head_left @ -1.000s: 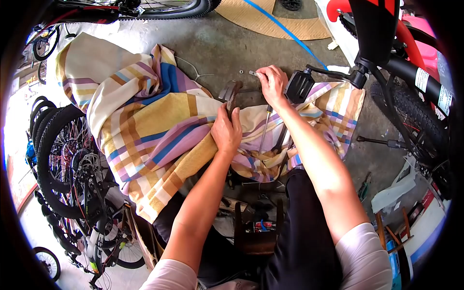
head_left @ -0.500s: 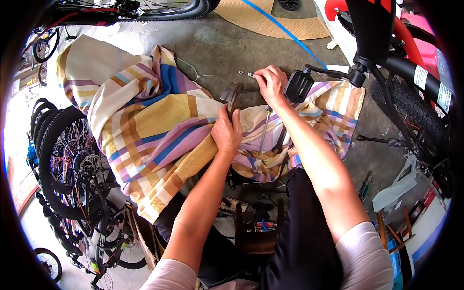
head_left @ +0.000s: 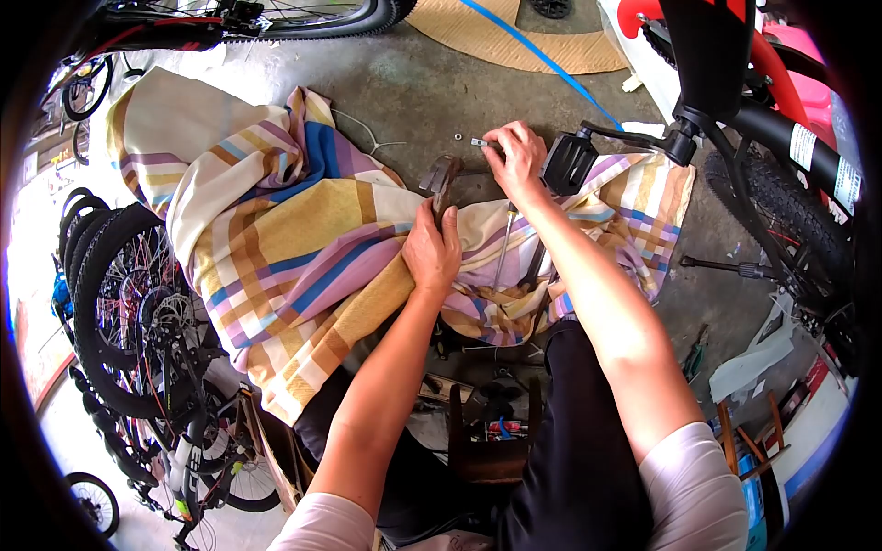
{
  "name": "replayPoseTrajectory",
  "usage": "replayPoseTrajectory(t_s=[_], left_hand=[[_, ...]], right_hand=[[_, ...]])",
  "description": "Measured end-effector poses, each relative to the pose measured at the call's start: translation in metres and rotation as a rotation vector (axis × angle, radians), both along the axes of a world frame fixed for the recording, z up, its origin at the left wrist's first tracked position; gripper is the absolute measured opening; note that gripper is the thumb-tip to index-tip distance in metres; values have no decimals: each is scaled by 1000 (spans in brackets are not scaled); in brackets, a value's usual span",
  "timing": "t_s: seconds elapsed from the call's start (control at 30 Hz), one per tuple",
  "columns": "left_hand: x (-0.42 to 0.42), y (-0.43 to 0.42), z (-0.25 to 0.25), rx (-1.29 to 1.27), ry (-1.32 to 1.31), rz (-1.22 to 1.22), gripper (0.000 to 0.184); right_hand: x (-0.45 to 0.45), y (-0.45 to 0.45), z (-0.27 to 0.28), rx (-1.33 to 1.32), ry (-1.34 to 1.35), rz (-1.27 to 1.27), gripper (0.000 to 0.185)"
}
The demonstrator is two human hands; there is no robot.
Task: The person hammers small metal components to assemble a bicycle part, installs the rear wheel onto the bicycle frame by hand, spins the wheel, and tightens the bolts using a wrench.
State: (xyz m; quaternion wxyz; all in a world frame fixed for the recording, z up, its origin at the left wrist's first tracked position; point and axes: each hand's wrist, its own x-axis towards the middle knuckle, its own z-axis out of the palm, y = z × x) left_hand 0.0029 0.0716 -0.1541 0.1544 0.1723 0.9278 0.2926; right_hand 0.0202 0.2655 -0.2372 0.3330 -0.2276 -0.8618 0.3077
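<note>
My left hand [head_left: 432, 250] is closed round a brown and grey metal tool head [head_left: 440, 174], over the plaid cloth [head_left: 322, 225]. Between the fingertips of my right hand [head_left: 516, 156] is a small silver metal piece [head_left: 479, 142], held just above the floor. A tiny ring [head_left: 458, 137] lies on the floor to the left of it. Right beside my right hand is a black pedal [head_left: 570, 163] on its crank. Below, a screwdriver [head_left: 504, 246] rests on the cloth between my forearms.
Bicycles [head_left: 138, 321] stand at the left, and a wheel [head_left: 322, 20] crosses the top. A black bicycle frame [head_left: 785, 138] is at the right. Curved cardboard [head_left: 514, 46] and a blue strap [head_left: 542, 57] lie ahead. A wooden stool [head_left: 491, 459] sits between the legs.
My right hand has shifted very slightly, and the small metal piece has moved a little to the left with it. My left hand stays in nearly the same place.
</note>
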Motion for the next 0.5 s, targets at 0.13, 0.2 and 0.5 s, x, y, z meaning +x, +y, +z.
replayPoseTrajectory(t_s=[0.13,0.2,0.5], left_hand=[[0,1,0,2,7,-1,40],[-1,5,4,10,-19,4,40],[-6,33,4,-7,2,-4,41]], right_hand=[[2,2,-6,-14,-42,12,13],[1,2,-6,-10,-15,15,12],[1,1,6,56,-54,5,14]])
